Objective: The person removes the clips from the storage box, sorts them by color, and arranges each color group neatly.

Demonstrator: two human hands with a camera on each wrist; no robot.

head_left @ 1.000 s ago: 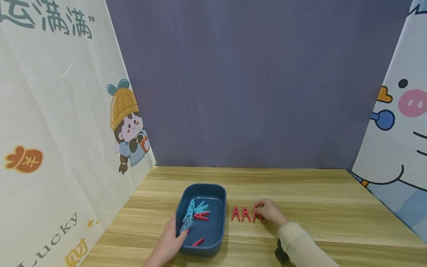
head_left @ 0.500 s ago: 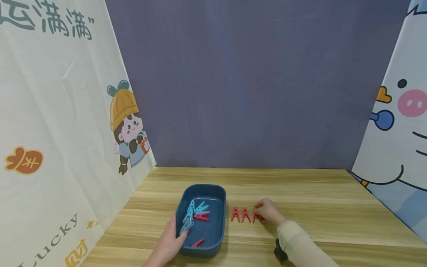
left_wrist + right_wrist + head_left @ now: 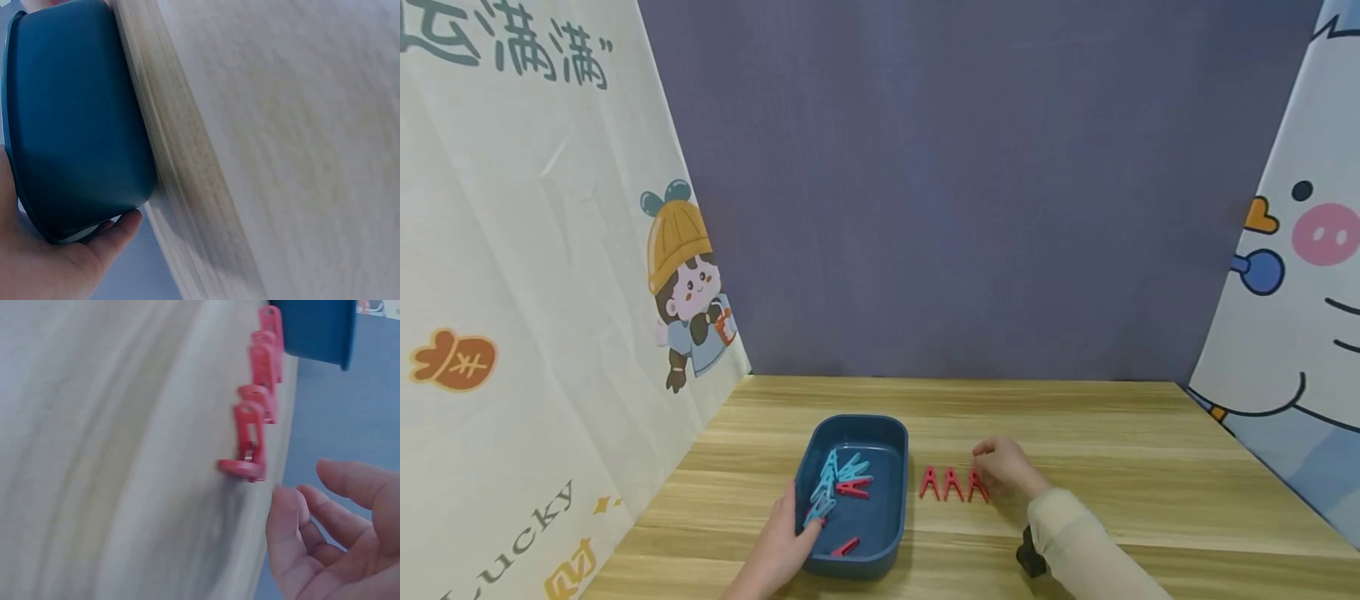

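Observation:
My left hand (image 3: 780, 537) holds the near left side of a dark blue plastic bin (image 3: 891, 542), its thumb over the rim; in the left wrist view the bin's outer wall (image 3: 75, 119) fills the upper left. Inside the bin lie several light blue clothespins (image 3: 826, 486) and red ones, one red clothespin (image 3: 846, 547) alone near the front. Three red clothespins stand in a row right of the bin, the middle one (image 3: 953, 483) between two others. Just beside the rightmost clothespin (image 3: 251, 440) is my right hand (image 3: 1009, 467), its thumb and fingers apart, holding nothing.
Everything stands on a wood-grain table (image 3: 1075, 425). A purple-grey cloth (image 3: 970, 192) hangs behind it, with printed cartoon panels at both sides. A small black object (image 3: 1031, 554) sits at my right sleeve.
My right hand has let go of the rightmost red clothespin and drawn slightly up and right, leaving it standing in the row. My left hand and the bin have stayed put.

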